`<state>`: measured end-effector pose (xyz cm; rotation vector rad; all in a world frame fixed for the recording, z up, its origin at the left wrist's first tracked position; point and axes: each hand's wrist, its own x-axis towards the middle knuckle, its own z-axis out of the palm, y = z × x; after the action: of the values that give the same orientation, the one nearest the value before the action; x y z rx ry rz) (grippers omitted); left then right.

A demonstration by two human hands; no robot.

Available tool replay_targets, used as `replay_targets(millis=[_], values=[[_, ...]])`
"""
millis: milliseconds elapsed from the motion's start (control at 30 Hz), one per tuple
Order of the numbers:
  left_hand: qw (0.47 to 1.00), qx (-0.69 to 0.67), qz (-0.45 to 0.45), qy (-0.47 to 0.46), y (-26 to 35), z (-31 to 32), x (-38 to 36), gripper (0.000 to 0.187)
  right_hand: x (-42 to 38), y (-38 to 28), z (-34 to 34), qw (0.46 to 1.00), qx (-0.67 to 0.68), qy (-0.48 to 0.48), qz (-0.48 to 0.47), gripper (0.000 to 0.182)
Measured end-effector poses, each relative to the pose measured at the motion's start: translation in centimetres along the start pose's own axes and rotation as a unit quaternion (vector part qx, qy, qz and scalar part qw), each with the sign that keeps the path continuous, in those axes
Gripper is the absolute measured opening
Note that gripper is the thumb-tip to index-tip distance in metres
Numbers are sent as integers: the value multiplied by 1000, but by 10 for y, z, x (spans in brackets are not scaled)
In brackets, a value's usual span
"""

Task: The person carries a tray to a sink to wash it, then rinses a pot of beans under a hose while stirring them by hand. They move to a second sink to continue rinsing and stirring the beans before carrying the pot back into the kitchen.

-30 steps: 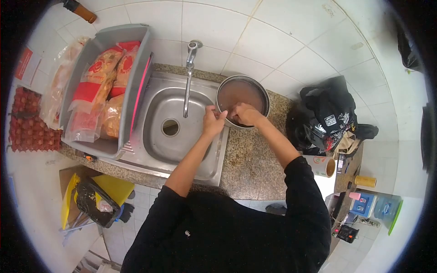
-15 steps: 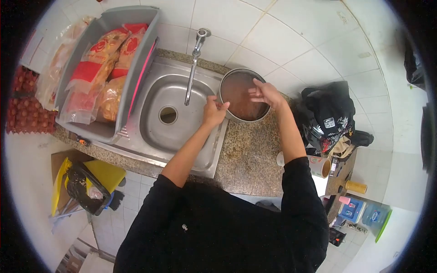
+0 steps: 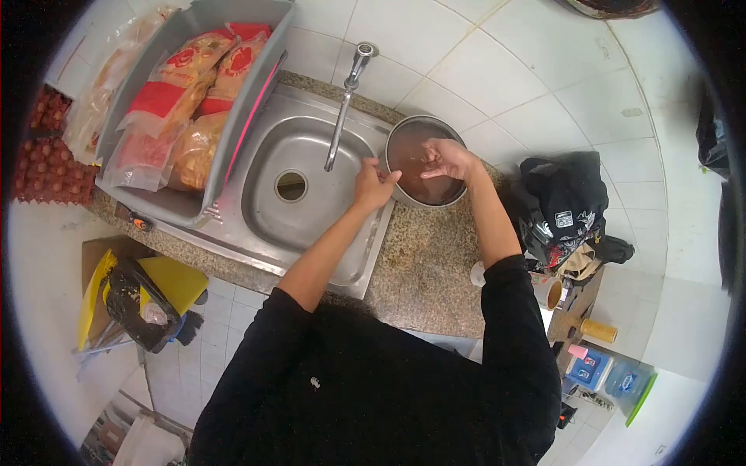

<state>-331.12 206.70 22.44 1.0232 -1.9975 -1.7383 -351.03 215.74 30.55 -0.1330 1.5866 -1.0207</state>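
A round metal pot [image 3: 404, 144] of reddish-brown liquid stands on the granite counter, right of the steel sink. My left hand [image 3: 374, 185] is at the pot's left rim, thumb and fingers apart, its far fingertips near or behind the rim. Over the liquid is my right hand [image 3: 449, 161], with its fingers partly curled and the thumb apart; nothing shows in it. Whether its fingertips touch the liquid is unclear.
The faucet [image 3: 342, 116] reaches over the sink [image 3: 268, 210]. Left of it stands a grey bin [image 3: 256, 101] with bagged food. Egg trays [image 3: 54, 175] are at far left. A black bag [image 3: 563, 194] sits right of the pot.
The view has shifted slightly. My right hand's fingers have curled more and point lower over the pot. My left hand remains by the rim.
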Motion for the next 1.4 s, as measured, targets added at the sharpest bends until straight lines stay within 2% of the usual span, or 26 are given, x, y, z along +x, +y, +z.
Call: replay_targets(millis=[200, 667, 767, 833, 867, 933, 967, 1033, 1067, 1100, 1167, 1300, 1367, 1400], values=[[1000, 1, -22, -12, 3, -2, 1, 64, 0, -2, 3, 1000, -19, 8, 9, 24], [1000, 7, -11, -21, 0, -4, 2, 67, -2, -1, 4, 999, -25, 30, 8, 24], [999, 13, -13, -28, 2, -6, 1, 68, -6, -4, 5, 997, -61, 31, 18, 27], [999, 10, -15, -27, 0, -6, 3, 69, -26, -16, 19, 962, -244, 122, 8, 39], [1000, 6, -14, -22, -3, -4, 4, 69, -12, -11, 7, 962, -245, 121, 8, 39], [1000, 5, -13, -24, -5, -2, 1, 69, 27, 20, -29, 851, -493, 176, -48, 62], [1000, 0, -5, -19, -4, -2, 1, 68, 28, 29, -25, 852, -490, 179, -47, 62], [1000, -3, 7, -13, -3, 0, 2, 67, 32, 45, -3, 778, -534, 330, -35, 82], [1000, -6, 6, -10, -7, 2, 3, 67, 47, 54, -5, 783, -527, 331, -11, 93], [1000, -8, 5, -5, -8, 1, 3, 66, 48, 53, 3, 784, -524, 332, -15, 93], [1000, 5, 9, -2, -6, 0, 3, 66, 54, 53, 25, 777, -492, 393, 13, 87], [1000, 13, 10, -9, -5, 0, 3, 65, 59, 45, 47, 788, -468, 399, -3, 83], [1000, 12, 11, -15, -7, 0, 4, 67, 61, 44, 59, 761, -492, 418, -66, 71], [1000, 9, 6, -18, -10, 1, 4, 68, 60, 44, 63, 761, -489, 421, -66, 71]])
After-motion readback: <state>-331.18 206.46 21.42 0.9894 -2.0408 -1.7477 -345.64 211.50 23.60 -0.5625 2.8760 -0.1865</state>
